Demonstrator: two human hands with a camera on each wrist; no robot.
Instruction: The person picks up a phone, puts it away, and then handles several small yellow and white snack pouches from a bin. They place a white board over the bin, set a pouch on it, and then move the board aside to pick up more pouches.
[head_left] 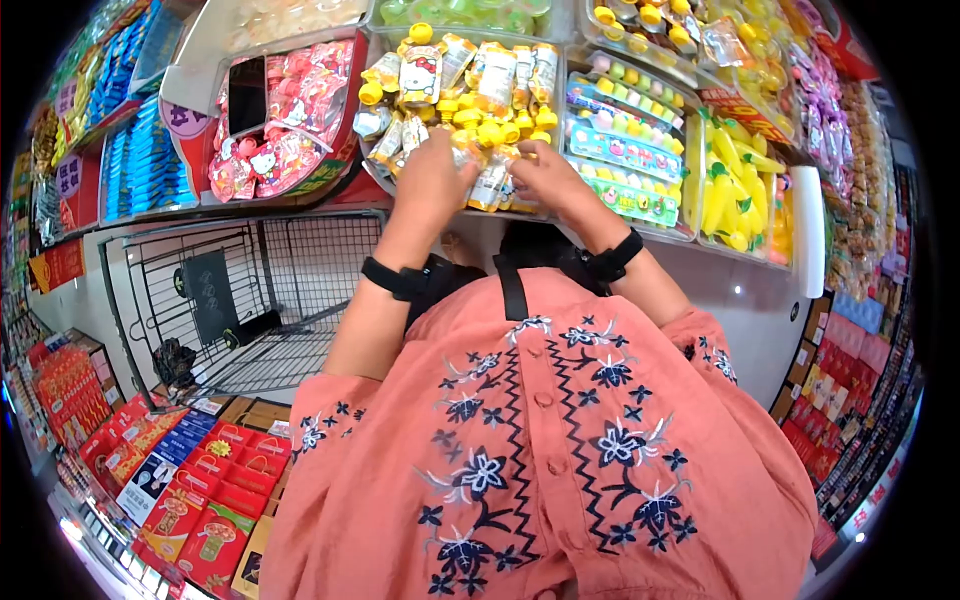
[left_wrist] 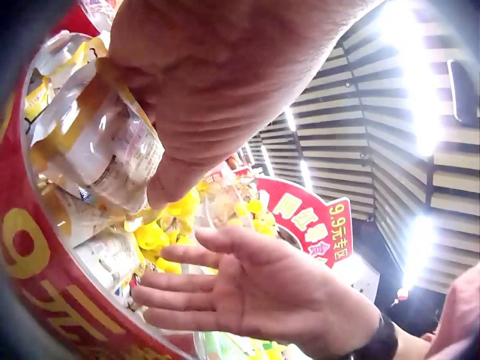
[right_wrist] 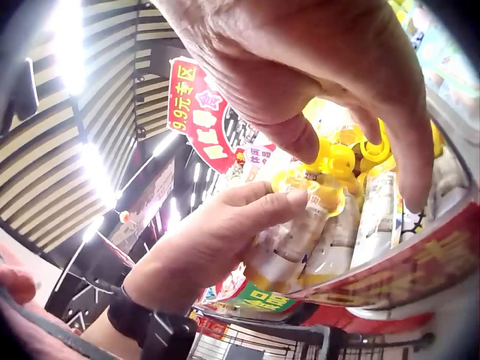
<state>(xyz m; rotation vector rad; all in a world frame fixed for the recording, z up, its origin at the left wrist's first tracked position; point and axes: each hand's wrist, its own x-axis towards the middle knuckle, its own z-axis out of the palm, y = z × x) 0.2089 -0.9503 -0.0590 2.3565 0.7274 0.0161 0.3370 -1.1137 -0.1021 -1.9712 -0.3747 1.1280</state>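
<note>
My left hand (head_left: 434,182) reaches into a bin of small white-and-yellow snack pouches with yellow caps. In the right wrist view its thumb and fingers grip one pouch (right_wrist: 289,238) near the bin's front; the left wrist view has that hand curled over a shiny pouch (left_wrist: 101,146). My right hand (head_left: 552,182) hovers over the right side of the same bin, its fingers spread and relaxed above the yellow caps (right_wrist: 337,157). Seen from the left wrist, the palm of the right hand (left_wrist: 262,289) faces the pouches, holding nothing. A Hello Kitty pouch (head_left: 420,75) lies farther back.
A phone (head_left: 248,95) lies on pink packets in the left bin. To the right are trays of colourful candy packs (head_left: 625,150) and yellow banana-shaped sweets (head_left: 735,180). A wire shopping cart (head_left: 250,290) stands below left, beside red gift boxes (head_left: 215,470).
</note>
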